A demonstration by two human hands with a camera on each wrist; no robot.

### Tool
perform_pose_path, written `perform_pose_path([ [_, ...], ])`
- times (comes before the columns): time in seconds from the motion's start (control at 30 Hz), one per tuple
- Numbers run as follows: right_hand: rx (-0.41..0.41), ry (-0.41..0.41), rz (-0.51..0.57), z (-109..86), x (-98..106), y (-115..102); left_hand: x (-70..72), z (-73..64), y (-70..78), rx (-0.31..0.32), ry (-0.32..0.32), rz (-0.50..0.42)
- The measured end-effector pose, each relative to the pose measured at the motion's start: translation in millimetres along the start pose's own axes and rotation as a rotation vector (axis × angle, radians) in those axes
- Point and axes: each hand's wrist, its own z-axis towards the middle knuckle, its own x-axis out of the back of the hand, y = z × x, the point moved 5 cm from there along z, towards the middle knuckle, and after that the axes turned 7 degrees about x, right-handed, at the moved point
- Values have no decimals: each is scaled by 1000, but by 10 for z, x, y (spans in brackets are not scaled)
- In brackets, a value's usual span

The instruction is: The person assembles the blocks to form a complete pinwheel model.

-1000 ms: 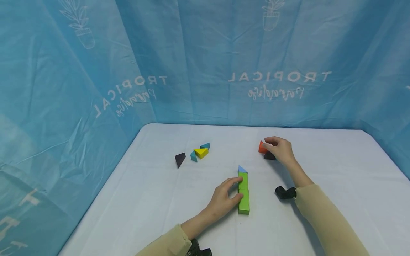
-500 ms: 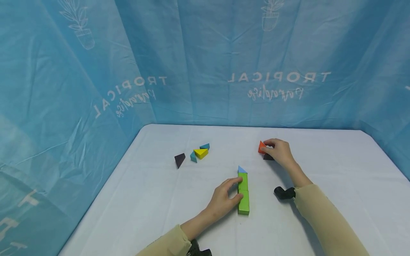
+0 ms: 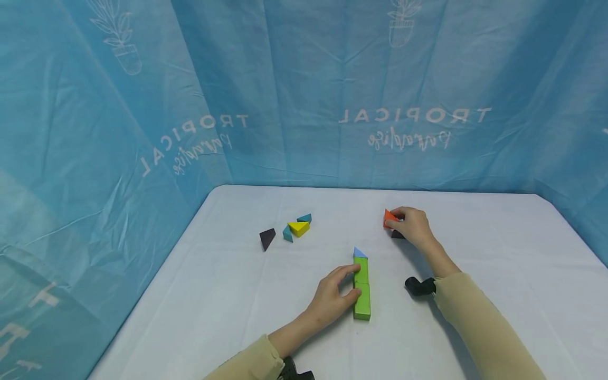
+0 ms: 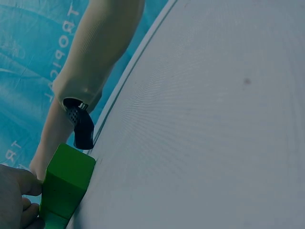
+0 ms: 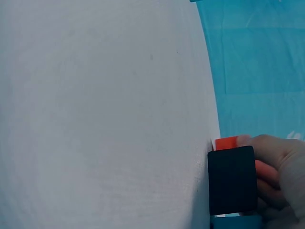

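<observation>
Left hand [image 3: 328,298]: relaxed, not clenched; thumb touches the near green block [image 3: 362,303], forefinger the far green block [image 3: 362,274], both along their left edge. Left-wrist view shows further fingers folded beside the green side. The two green blocks lie end to end, in line away from the person, mid-counter [image 3: 214,306]. Blue wedge [image 3: 359,253] sits at the far end of this row, apex pointing away. Right hand [image 3: 412,226]: grasping the orange block [image 3: 388,217], pinched between thumb and finger, farther back and to the right of the green row. Black block [image 3: 397,235] on the near side of the orange one, partly covered by the hand in the head view; whether the two touch, cannot tell. Back left of the row: yellow block [image 3: 300,228], with one teal wedge [image 3: 287,234] just beside it on the left and another teal wedge [image 3: 305,217] just behind. Second black block [image 3: 267,238] lies farther left, apart from these. Blue printed cloth [image 3: 309,79] hangs behind the counter.
</observation>
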Motion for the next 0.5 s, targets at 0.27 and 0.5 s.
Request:
perform_pose_path([
  [0.27,42,71,76,-43,219,-183,2,5,-5,-25,8,7],
  [0.5,58,14,136,-181,270,-336,7,14,-10,-13,9,2],
])
